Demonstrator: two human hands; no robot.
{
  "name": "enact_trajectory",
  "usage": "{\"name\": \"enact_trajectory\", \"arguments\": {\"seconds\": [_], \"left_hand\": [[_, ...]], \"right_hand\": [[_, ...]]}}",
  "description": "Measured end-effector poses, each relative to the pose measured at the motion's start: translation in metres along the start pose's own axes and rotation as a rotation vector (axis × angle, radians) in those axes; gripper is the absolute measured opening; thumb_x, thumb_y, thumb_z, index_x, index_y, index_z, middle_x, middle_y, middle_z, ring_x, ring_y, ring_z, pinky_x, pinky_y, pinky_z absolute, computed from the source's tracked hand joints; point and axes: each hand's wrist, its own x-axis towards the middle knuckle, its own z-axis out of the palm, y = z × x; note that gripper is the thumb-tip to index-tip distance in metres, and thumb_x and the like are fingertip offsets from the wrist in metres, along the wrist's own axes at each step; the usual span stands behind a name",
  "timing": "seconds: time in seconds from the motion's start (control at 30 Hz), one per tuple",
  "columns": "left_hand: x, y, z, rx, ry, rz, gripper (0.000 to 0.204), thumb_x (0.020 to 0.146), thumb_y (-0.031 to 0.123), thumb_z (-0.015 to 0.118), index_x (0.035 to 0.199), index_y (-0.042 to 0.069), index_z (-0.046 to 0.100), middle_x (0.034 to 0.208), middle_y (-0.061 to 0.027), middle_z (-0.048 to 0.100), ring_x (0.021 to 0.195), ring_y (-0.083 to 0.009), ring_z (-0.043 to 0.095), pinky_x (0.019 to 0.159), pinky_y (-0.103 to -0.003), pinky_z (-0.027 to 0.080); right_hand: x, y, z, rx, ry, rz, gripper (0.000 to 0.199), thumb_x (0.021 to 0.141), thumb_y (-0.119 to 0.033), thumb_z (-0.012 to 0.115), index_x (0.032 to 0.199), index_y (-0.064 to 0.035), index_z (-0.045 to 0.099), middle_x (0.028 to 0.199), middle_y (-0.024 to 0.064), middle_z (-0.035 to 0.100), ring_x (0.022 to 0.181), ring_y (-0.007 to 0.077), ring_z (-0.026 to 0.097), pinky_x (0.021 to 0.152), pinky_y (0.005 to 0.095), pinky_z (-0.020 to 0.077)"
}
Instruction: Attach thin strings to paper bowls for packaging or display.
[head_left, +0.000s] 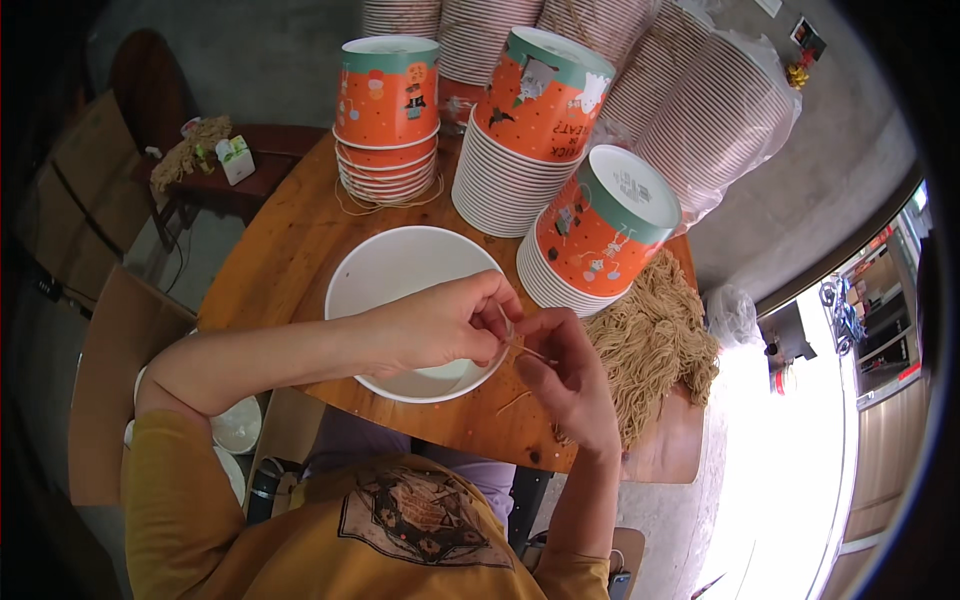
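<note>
A white paper bucket [400, 270] stands mouth up on the wooden table in front of me. Across its opening reaches my left hand [460, 320], with thumb and fingers pinched together at the right side of the rim. My right hand [570, 375] meets it there from outside the bucket, its fingers also closed. Between the two hands runs a thin tan cord [533, 352], and both sets of fingertips grip it. My fingers hide where the cord meets the rim. To the right of my right hand lies a large heap of tan cords [655, 340].
Upside-down stacks of orange and green printed buckets [540, 100] stand behind on the wooden table [270, 280]. Further back are plastic-wrapped bucket stacks [720, 110]. A cardboard box [120, 370] with white buckets sits at lower left. A bench [270, 150] holds more cord.
</note>
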Motion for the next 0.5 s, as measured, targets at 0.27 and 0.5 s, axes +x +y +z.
{"name": "enact_trajectory", "arguments": {"seconds": [0.27,0.5], "left_hand": [[-0.002,0.007,0.001,0.121,0.040,-0.016,0.034,0.083,-0.001,0.061,0.114,0.004,0.047,0.096,-0.0017,0.053,0.089,-0.0084,0.050,0.080,-0.023,0.043],[-0.001,0.002,0.000,0.264,0.045,0.111,0.034,0.084,-0.002,0.058,0.115,0.005,0.045,0.094,-0.0017,0.050,0.088,-0.0095,0.050,0.079,-0.025,0.044]], "right_hand": [[0.003,0.013,0.008,-0.158,0.119,-0.060,0.010,0.088,-0.005,0.064,0.094,-0.0034,0.056,0.069,-0.0086,0.044,0.062,0.0002,0.037,0.056,0.0161,0.0308],[0.002,0.015,0.007,-0.292,0.149,-0.045,0.012,0.083,-0.008,0.070,0.090,-0.0034,0.061,0.057,-0.0052,0.036,0.053,0.0040,0.031,0.048,0.0221,0.0280]]}}
